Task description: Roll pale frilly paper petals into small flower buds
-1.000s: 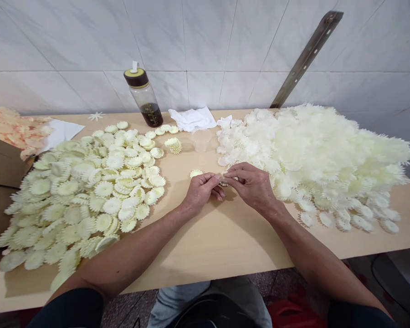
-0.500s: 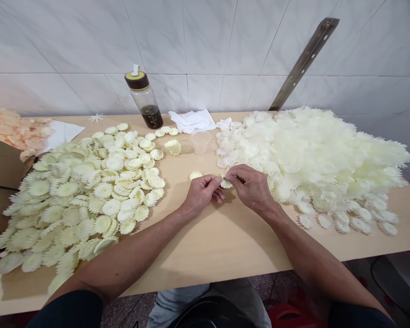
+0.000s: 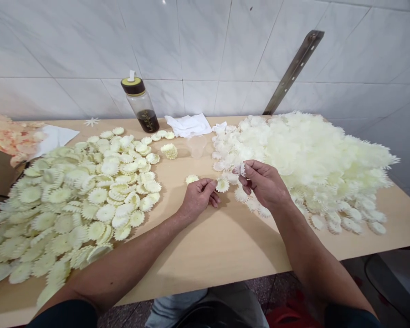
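Note:
My left hand (image 3: pixel 201 196) pinches a pale yellow, scallop-edged artificial flower disc (image 3: pixel 222 184) between thumb and forefinger, its other fingers curled below. To the right, my right hand (image 3: pixel 263 182) is raised beside the large pile and grips a white fringed petal piece (image 3: pixel 239 170) at its fingertips. A single yellow flower disc (image 3: pixel 192 179) lies on the table just beyond my left hand. The large heap of whitish fringed petal pieces (image 3: pixel 314 150) spreads to the right. On the left lies a broad pile of yellowish flower discs (image 3: pixel 89 196).
A short stack of discs (image 3: pixel 169 151) stands near a clear plastic cup (image 3: pixel 196 146). Behind are a bottle of dark liquid (image 3: pixel 140 105) and a white tissue (image 3: pixel 188 125). A metal bar (image 3: pixel 294 73) leans on the tiled wall. Orange-pink petals (image 3: pixel 12 134) lie far left.
My hands were together over the disc. Now the right hand has moved away to the right and holds a white fringed petal piece, while the left still pinches the yellow disc.

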A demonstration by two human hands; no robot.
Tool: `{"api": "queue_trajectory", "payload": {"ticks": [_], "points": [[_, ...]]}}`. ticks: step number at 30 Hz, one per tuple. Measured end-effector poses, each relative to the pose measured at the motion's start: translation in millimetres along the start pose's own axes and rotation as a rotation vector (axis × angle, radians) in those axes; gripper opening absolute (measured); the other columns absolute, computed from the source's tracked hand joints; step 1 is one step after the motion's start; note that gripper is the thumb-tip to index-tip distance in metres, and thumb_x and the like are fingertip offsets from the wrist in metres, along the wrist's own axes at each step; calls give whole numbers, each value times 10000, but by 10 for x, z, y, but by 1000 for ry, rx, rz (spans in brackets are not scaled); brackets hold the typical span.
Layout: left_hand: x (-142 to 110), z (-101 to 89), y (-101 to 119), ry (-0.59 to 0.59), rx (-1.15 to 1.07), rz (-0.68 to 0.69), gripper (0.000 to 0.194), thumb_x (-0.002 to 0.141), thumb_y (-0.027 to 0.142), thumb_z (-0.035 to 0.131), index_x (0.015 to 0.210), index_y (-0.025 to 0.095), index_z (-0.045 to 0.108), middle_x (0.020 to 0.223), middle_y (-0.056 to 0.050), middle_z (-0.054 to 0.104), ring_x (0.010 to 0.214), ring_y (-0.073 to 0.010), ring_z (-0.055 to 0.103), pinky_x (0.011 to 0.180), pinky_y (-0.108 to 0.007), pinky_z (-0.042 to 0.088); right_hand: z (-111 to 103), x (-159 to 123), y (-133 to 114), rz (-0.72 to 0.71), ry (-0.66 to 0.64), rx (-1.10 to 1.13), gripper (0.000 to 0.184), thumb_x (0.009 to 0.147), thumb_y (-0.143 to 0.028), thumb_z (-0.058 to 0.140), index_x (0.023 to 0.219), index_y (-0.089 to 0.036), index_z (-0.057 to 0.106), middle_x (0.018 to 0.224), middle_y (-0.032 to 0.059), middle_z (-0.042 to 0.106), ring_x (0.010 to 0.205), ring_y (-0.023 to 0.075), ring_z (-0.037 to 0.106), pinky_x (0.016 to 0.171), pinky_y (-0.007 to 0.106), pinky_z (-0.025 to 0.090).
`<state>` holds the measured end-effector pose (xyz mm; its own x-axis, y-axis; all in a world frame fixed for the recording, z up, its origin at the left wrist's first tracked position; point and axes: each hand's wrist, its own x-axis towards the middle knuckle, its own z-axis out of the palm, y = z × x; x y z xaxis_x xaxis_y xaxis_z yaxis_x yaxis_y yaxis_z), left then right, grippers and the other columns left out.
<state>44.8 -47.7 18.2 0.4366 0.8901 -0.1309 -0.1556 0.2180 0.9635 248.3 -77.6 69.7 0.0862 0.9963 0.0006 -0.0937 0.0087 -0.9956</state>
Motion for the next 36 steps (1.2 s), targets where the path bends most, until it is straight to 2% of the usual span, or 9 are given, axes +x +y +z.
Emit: {"api": "queue_trajectory", "payload": {"ticks": [4,7,10,13,16,19,22,27,36], "points": [[3,5,-2,-2,-6,-3,506,832,634,768,809,146,636,582,-53,681,504,-150,658,491,-239,542,-52,-19,-55,-27,-48,-108,357,891,-559,784,849,-214,706,670,1,580,569,130,511,463,260,420],[13,8,-14,7,-20,-10,506,821,629,780,825,140,649,584,-49,677,509,-154,660,482,-243,544,-186,-42,-122,-123,-35,-450,330,937,-534,733,870,-211,739,772,25,662,550,122,532,510,291,460],[20,10,-23,15,-41,-15,501,812,620,794,833,137,659,604,-49,684,511,-153,659,485,-252,556,-405,-67,-176,-338,102,-883,235,943,-453,733,904,-228,787,987,68,758,651,157,607,604,329,507],[22,11,-24,17,-44,-18,491,830,613,782,820,137,661,604,-51,686,490,-139,640,496,-253,561,-522,-100,-202,-474,163,-1168,179,955,-388,712,954,-231,798,1055,84,770,553,133,542,634,377,514],[21,11,-17,12,-27,-22,484,845,609,772,809,139,665,589,-51,681,483,-138,636,493,-247,551,-378,-136,-189,-563,204,-1132,151,974,-345,693,1021,-247,799,1072,93,767,638,173,612,664,381,542],[20,10,-11,0,-7,-22,488,861,616,756,813,138,675,584,-52,681,487,-140,636,494,-241,542,-97,-136,-90,-591,61,-983,116,971,-334,717,989,-260,805,1066,79,770,795,206,694,692,355,566],[17,8,-7,-15,-1,-13,498,872,625,741,822,133,687,587,-54,682,492,-139,634,508,-242,547,76,-95,85,-589,-23,-936,112,976,-318,723,1032,-276,811,1091,60,762,812,187,707,730,340,580],[7,4,22,-31,-54,-23,521,838,633,772,827,119,689,613,-66,689,517,-153,655,502,-248,542,102,-32,294,-605,-21,-892,116,964,-303,748,1049,-270,818,1063,50,770,814,176,717,748,323,589],[11,-21,44,-26,-104,-46,520,804,625,800,813,114,706,608,-80,693,531,-165,665,499,-252,534,196,-13,345,-649,31,-824,70,952,-265,754,947,-258,823,988,49,786,819,180,732,728,315,601]]}}
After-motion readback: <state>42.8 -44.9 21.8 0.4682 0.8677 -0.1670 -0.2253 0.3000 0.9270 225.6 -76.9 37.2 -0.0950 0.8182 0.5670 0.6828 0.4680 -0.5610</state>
